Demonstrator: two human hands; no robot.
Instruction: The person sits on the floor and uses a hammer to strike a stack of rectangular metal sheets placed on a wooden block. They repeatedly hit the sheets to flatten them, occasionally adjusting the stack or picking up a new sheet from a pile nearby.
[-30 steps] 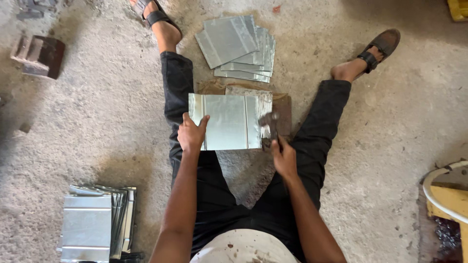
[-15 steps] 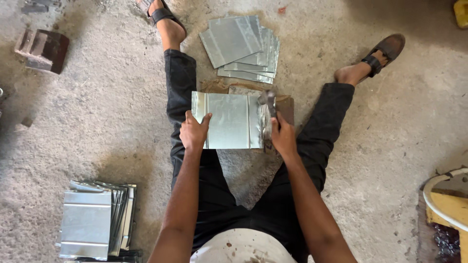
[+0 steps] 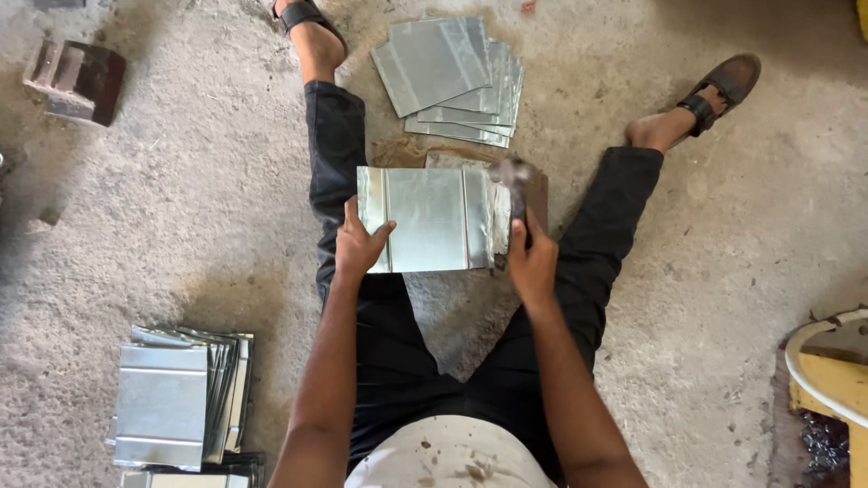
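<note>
A rough grey concrete floor (image 3: 181,217) fills the view, gritty and stained, with bare stretches to the left of the legs and to the right past the right knee. The person sits on it with legs (image 3: 336,181) spread in black trousers, sandals on both feet; the left foot is cut off by the top edge.

Between the thighs lies a ribbed metal sheet (image 3: 432,220), flat and shiny, resting on a wooden block (image 3: 539,192) that shows only as a brown strip at its right side and a scrap above it. The left hand (image 3: 360,248) holds the sheet's lower left corner, thumb on top and lying across the metal, the other fingers hidden beneath. The right hand (image 3: 532,260) is curled tight around a hammer (image 3: 515,185) handle; the head is blurred at the sheet's right edge, and whether it touches the metal is hard to tell.

Beyond the sheet, between the shins, a fanned pile (image 3: 452,79) of similar sheets lies on the floor, clear of the block. A second stack (image 3: 176,402) sits at lower left, its bottom cut off by the frame. A dark red-brown brick (image 3: 77,79) lies at upper left, well apart. At the right edge a yellow and white object (image 3: 827,370) is only partly seen and cannot be identified.
</note>
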